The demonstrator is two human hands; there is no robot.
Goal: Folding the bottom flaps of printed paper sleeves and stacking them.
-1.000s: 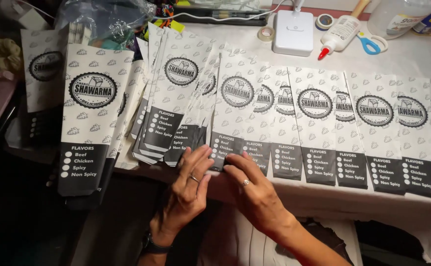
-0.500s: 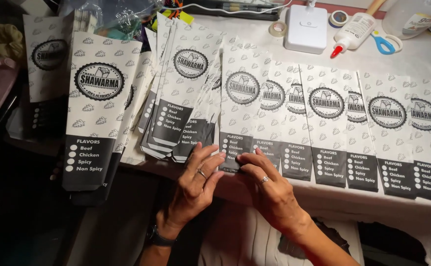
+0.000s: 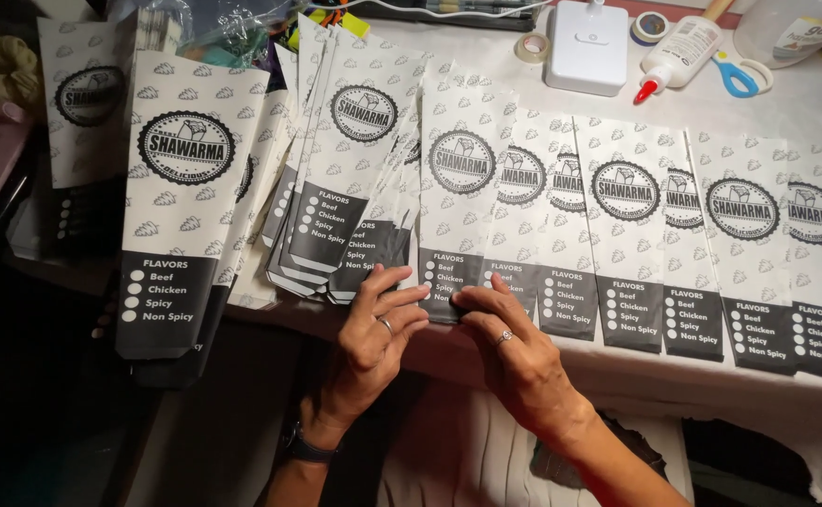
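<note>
Bench (image 3: pixel 617 394), white-covered, running across the upper and right of the view, its near edge just beyond the hands

Row of paper sandwich sleeves (image 3: pixel 674 253), white with a round black emblem and a dark lower band of checkbox dots; laid flat side by side, overlapping, from centre to the right edge

Fanned stack of the same sleeves (image 3: pixel 345 178), left of centre, lower ends splayed toward the bench edge

Single sleeve (image 3: pixel 181 216), far left, overhanging the bench edge over the dark

White plastic box (image 3: pixel 587 47), rounded corners, top centre

Glue bottle (image 3: pixel 681 54), white with red tip, lying on its side right of the box; blue-handled scissors (image 3: pixel 735 77) just beside it; tape roll (image 3: pixel 531 47) left of the box

Leftmost sleeve of the row (image 3: pixel 462 178), lower dark band at the bench edge, both hands on it

Left hand (image 3: pixel 373 329), ring on one finger, watch at the wrist, fingers extended and pressed flat against the band's left edge, gripping nothing

Right hand (image 3: pixel 509 343), ringed, fingers curled down, fingertips pressing on the band; whether it pinches the paper cannot be told
</note>
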